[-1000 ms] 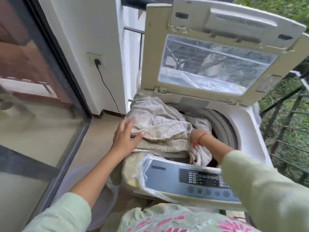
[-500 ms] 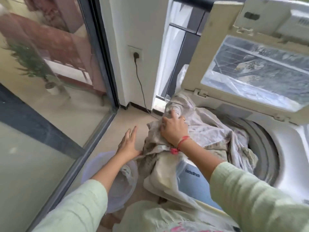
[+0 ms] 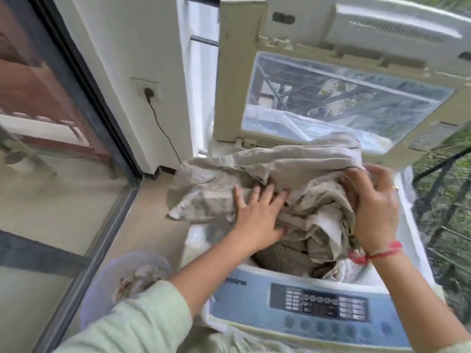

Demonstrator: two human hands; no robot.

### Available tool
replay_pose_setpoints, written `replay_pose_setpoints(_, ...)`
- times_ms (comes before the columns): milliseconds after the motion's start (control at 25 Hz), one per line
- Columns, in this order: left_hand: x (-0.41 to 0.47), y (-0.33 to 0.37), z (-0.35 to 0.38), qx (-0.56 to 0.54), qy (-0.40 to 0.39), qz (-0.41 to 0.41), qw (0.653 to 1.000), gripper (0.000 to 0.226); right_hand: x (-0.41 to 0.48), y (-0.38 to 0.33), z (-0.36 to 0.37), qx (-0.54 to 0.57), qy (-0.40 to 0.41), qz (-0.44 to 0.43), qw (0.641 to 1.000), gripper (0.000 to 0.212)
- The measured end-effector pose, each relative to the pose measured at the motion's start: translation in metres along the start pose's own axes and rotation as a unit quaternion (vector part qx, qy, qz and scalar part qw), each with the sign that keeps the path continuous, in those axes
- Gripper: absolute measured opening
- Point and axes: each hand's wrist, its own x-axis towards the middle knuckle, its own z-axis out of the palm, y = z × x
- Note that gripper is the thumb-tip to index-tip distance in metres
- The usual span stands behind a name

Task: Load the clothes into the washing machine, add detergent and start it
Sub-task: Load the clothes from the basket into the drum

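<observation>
The left hand (image 3: pixel 257 216) lay with straight, spread fingers flat on the beige cloth (image 3: pixel 293 164), heaped over the open drum of the washing machine (image 3: pixel 254 309), beneath and beyond the fingertips. The right hand (image 3: pixel 374 207) gripped a fold of that cloth in curled fingers
</observation>
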Motion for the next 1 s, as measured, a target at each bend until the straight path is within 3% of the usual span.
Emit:
replay_pose_setpoints(80,0.033,0.008,0.029,0.011,-0.093,-0.024,0.995,0.082,-0.014,0.038,0.023,-0.124,-0.073,-0.022,0.989,0.039)
replay_pose_setpoints(160,0.058,-0.005,0.056,-0.019,-0.221,-0.067,0.973,0.081,-0.042,0.069,0.076,-0.195,-0.280,-0.012,0.940,0.049)
replay_pose_setpoints(240,0.069,-0.016,0.077,-0.016,-0.303,-0.099,0.948,0.087,-0.064,0.092,0.132,-0.149,-0.475,0.074,0.864,0.059)
replay_pose_setpoints(320,0.072,-0.017,0.093,0.022,-0.322,-0.124,0.938,0.089,-0.063,0.106,0.174,-0.075,-0.573,0.107,0.809,0.065)
replay_pose_setpoints(400,0.076,-0.016,0.112,0.050,-0.319,-0.150,0.934,0.087,-0.061,0.108,0.194,-0.033,-0.605,0.141,0.783,0.063)
replay_pose_setpoints(600,0.114,-0.014,0.158,0.087,-0.294,-0.163,0.938,0.098,-0.078,0.124,0.224,-0.041,-0.603,0.177,0.776,0.058)
replay_pose_setpoints(800,0.170,-0.008,0.227,0.022,-0.338,-0.080,0.937,0.109,-0.064,0.152,0.241,-0.147,-0.595,0.133,0.779,0.055)
replay_pose_setpoints(920,0.198,-0.018,0.252,-0.007,-0.364,-0.041,0.931,0.107,-0.066,0.162,0.271,-0.197,-0.592,0.190,0.758,0.051)
replay_pose_setpoints(1000,0.197,-0.018,0.250,-0.031,-0.352,-0.057,0.934,0.104,-0.076,0.165,0.282,-0.224,-0.578,0.251,0.744,0.049)
